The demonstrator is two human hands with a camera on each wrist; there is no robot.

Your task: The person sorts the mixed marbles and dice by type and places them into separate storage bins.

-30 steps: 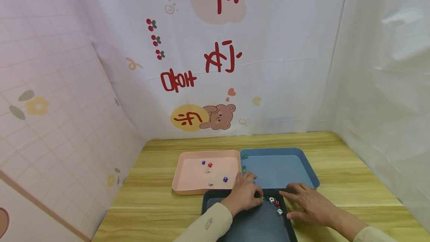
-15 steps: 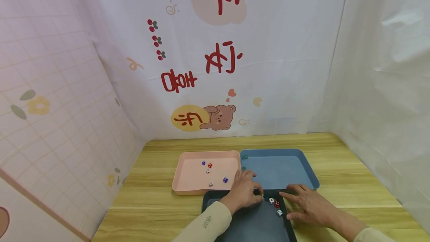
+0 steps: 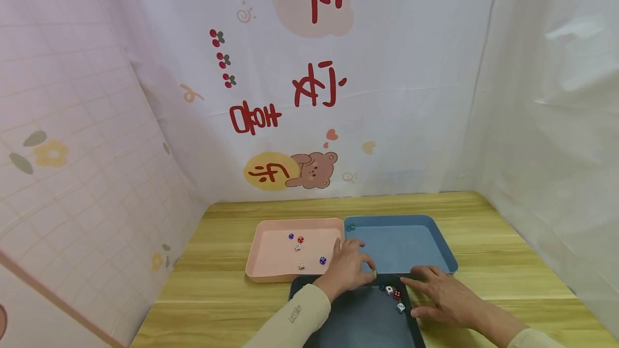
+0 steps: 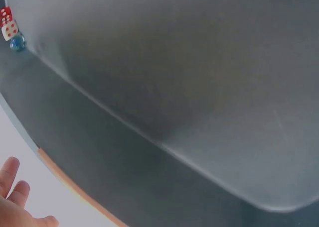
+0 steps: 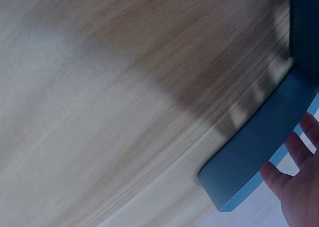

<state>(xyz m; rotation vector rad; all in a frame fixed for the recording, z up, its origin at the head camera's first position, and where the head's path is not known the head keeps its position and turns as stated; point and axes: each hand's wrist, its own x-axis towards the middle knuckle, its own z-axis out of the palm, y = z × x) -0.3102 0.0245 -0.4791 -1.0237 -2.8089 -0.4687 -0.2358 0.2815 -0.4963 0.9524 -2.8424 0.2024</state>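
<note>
A white cloth backdrop with red characters and a printed bear [image 3: 411,95] stands behind a yellow wood-grain table [image 3: 203,305]. On it, a dark slate rectangular tray [image 3: 358,318] lies nearest the person; beyond its far rim sit a shallow blue rectangular tray [image 3: 401,243] on the right and a shallow pink rectangular tray [image 3: 275,254] on the left, side by side.

Of the hands, the left hand [image 3: 347,267] reaches over the far rim of the dark tray, thumb and forefinger pinching something small. The right hand [image 3: 442,297] grasps nothing visible; its fingers are spread beside the dark tray's far right corner, near the blue tray's close edge.

In that corner lie a white die with black pips [image 3: 401,307], a red die with white pips [image 3: 397,295], a white die with red pips [image 3: 389,290] and a translucent blue rounded piece [image 3: 382,288].

Smallest in view is the green piece [image 3: 374,273] at the left fingertips, where the dark and blue trays meet. The left hand is the nearer; the right is just across the corner. Any long axis is too small to tell.
</note>
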